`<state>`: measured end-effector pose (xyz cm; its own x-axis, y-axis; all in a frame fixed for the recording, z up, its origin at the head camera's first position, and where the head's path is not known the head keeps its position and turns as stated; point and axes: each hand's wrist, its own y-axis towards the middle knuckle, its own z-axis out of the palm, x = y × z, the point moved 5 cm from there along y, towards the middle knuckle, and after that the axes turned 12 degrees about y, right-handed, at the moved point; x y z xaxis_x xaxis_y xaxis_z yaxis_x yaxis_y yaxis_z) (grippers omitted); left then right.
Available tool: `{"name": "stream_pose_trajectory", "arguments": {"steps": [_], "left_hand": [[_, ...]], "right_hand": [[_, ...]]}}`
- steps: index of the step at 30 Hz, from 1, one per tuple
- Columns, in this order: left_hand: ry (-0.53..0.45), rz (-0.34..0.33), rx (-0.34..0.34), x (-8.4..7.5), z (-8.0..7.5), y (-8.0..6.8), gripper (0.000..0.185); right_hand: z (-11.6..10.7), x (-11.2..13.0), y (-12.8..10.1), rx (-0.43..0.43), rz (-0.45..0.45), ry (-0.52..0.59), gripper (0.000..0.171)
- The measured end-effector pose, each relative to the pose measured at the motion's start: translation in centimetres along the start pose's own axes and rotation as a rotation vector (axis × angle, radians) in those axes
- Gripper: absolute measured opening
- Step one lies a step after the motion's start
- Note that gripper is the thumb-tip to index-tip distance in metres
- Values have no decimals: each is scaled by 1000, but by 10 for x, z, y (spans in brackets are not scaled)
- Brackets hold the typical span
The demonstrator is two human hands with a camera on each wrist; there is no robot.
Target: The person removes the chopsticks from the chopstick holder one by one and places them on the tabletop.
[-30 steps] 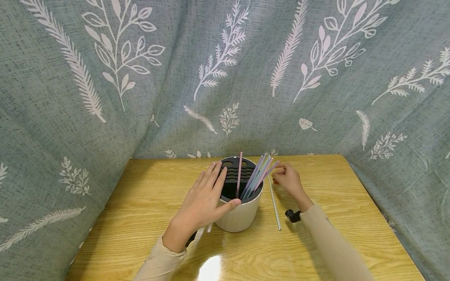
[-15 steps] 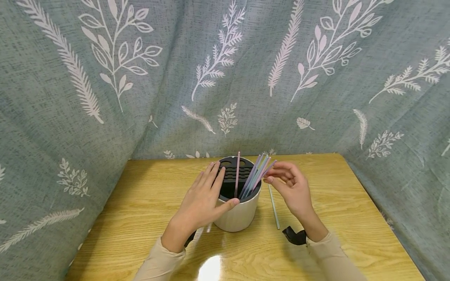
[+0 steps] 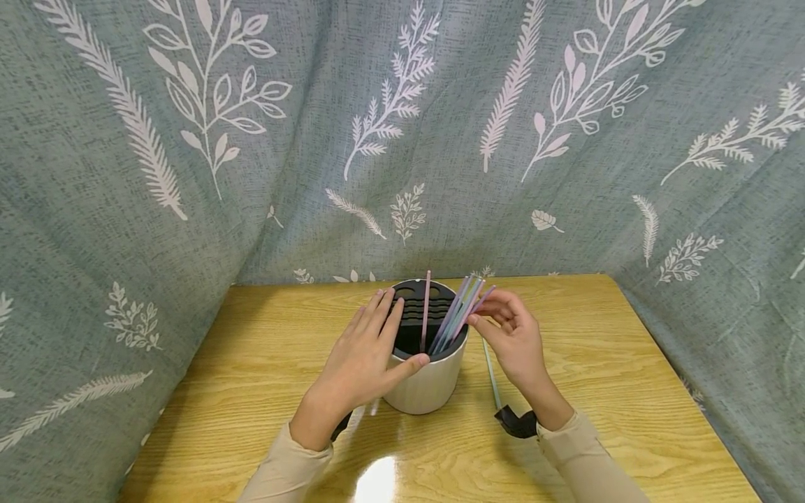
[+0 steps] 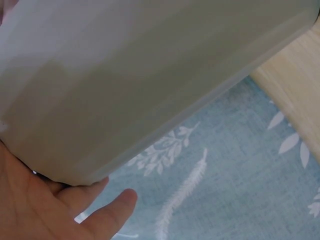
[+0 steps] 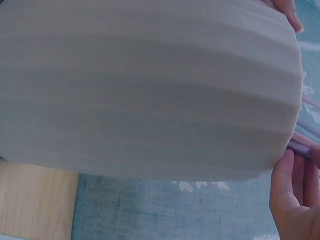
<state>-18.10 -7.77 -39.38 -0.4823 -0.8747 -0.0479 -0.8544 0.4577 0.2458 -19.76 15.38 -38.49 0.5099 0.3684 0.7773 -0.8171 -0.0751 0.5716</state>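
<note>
A ribbed off-white container (image 3: 420, 388) with a black slotted insert (image 3: 411, 307) stands upright on the wooden table. My left hand (image 3: 365, 353) rests over its left rim, fingers straight and spread, thumb along the front edge; part of the rim is hidden beneath. Inside the container, a bundle of pastel straws (image 3: 454, 321) leans right, and one pink straw (image 3: 425, 311) stands apart near the middle. At the right rim, my right hand (image 3: 512, 339) pinches a purple straw (image 5: 299, 148) of the bundle between thumb and fingers. The left wrist view shows fingertips (image 4: 129, 197) against the container's top edge.
One pale green straw (image 3: 490, 374) lies on the wooden table (image 3: 270, 391) right of the container, partly behind the right hand and its black wrist mount (image 3: 517, 423). A grey-green leaf-print curtain (image 3: 314, 140) hangs behind the table and along both sides.
My right hand has come up from beside the straw on the table to the container's right rim and now pinches a purple straw. The left hand stays in place.
</note>
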Motion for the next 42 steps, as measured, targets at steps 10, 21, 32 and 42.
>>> {"name": "stream_pose_trajectory", "arguments": {"steps": [10,21,32,42], "left_hand": [[9,6,6,0,0,1,99],[13,2,5,1,1,1,99],[13,0,1,2,0,0,98],[10,11,-4,0,-1,1,98]], "right_hand": [[-3,49,36,-10,-194,104,34],[-29,96,66,-122,-230,479,35],[-94,-2,50,-176,367,-55,35],[-132,-99,25,-154,687,-258,51]]}}
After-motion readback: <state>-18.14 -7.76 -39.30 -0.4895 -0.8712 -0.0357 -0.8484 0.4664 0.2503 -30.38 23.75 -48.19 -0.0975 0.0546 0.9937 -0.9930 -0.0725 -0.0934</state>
